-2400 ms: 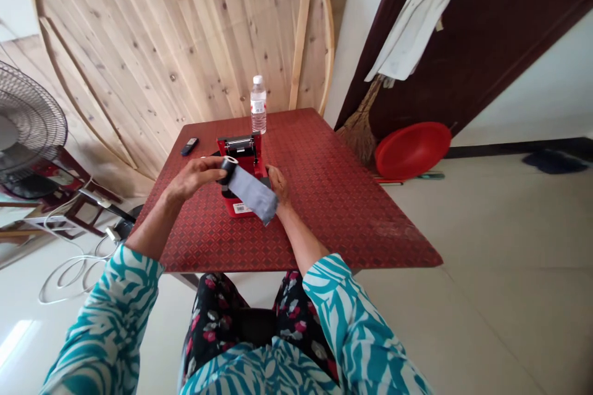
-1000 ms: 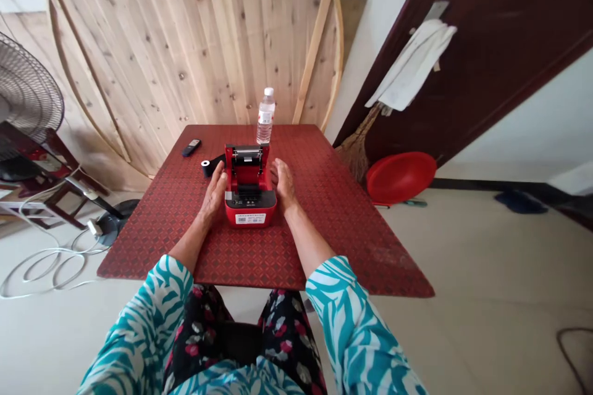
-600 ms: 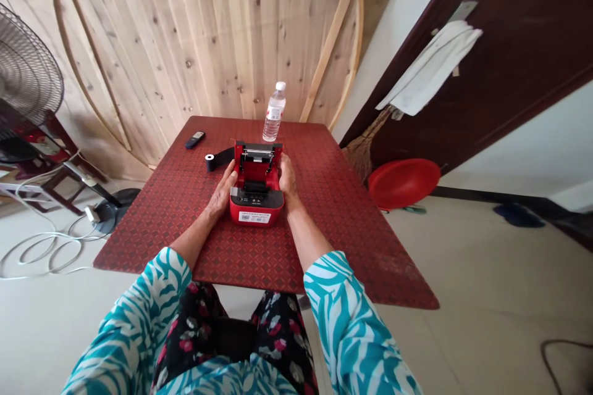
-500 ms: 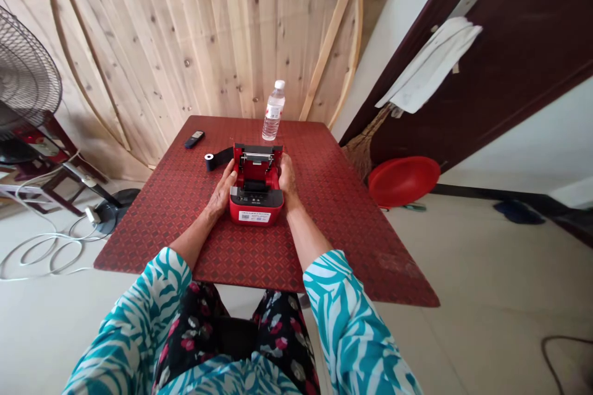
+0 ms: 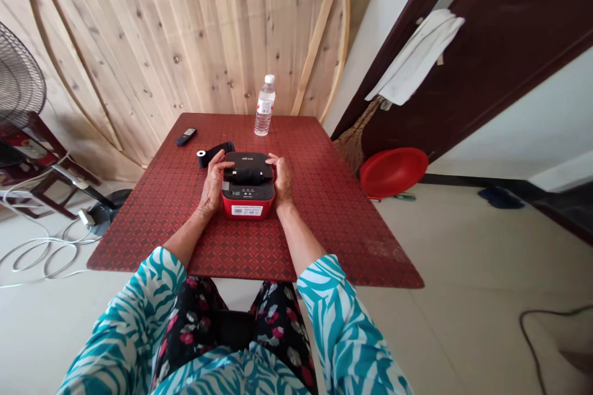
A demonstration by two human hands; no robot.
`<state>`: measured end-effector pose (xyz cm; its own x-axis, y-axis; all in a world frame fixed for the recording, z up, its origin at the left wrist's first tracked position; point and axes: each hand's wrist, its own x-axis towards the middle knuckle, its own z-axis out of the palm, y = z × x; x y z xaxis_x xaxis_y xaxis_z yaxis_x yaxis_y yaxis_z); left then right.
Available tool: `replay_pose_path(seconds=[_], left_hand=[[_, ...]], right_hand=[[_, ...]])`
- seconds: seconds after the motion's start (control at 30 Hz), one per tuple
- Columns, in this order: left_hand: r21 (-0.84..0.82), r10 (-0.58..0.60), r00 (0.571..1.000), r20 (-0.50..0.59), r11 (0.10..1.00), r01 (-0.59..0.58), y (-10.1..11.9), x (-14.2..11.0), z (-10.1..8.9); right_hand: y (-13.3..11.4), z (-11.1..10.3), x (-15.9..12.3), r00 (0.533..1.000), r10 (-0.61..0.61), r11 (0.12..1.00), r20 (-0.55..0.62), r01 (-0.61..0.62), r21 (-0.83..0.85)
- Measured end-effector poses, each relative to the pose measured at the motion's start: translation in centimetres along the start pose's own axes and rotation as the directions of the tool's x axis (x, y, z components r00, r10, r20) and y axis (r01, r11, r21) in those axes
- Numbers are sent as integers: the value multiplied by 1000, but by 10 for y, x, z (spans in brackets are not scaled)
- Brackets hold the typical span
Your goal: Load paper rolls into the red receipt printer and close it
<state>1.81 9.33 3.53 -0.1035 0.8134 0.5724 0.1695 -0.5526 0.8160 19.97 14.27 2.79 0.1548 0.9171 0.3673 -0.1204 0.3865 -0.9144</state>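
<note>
A red and black label printer (image 5: 248,210) stands on the table in front of me, its dark lid (image 5: 249,158) lowered. Across the middle of its top lies a black roll (image 5: 252,174), set in the gap by the lid. My left hand (image 5: 214,184) grips the printer's left side, fingers bent over the lid's edge. From the right, my right hand (image 5: 282,180) holds the opposite side with its fingertips on the lid. Just behind my left hand sits a black ribbon roll with a white core (image 5: 201,158), a strip of it running towards the printer.
A water bottle (image 5: 265,106) stands upright at the back of the patterned red table (image 5: 324,216). A dark remote control (image 5: 186,137) lies at the back left. On the floor are a fan (image 5: 21,77) to the left and a red basin (image 5: 395,171) to the right.
The printer's lid has come down from its raised position. Both hands have shifted up from the sides so their fingers rest on the lid. The view has moved slightly.
</note>
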Motion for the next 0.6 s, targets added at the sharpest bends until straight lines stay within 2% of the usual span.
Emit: replay_pose_path(seconds=[0.13, 0.37, 0.53, 0.6], left_hand=[[64, 9, 1000, 11, 998, -10, 3, -4, -1], [79, -10, 999, -48, 997, 14, 5, -8, 2], [70, -43, 999, 11, 997, 43, 3, -13, -4], [3, -88, 996, 17, 996, 88, -1, -14, -5]], right_hand=[[-1, 2, -5, 1000, 0, 999, -10, 0, -43], [3, 3, -5, 999, -9, 998, -34, 7, -56], [1, 3, -12, 999, 5, 1000, -35, -6, -26], [-1, 3, -18, 997, 52, 999, -57, -52, 15]])
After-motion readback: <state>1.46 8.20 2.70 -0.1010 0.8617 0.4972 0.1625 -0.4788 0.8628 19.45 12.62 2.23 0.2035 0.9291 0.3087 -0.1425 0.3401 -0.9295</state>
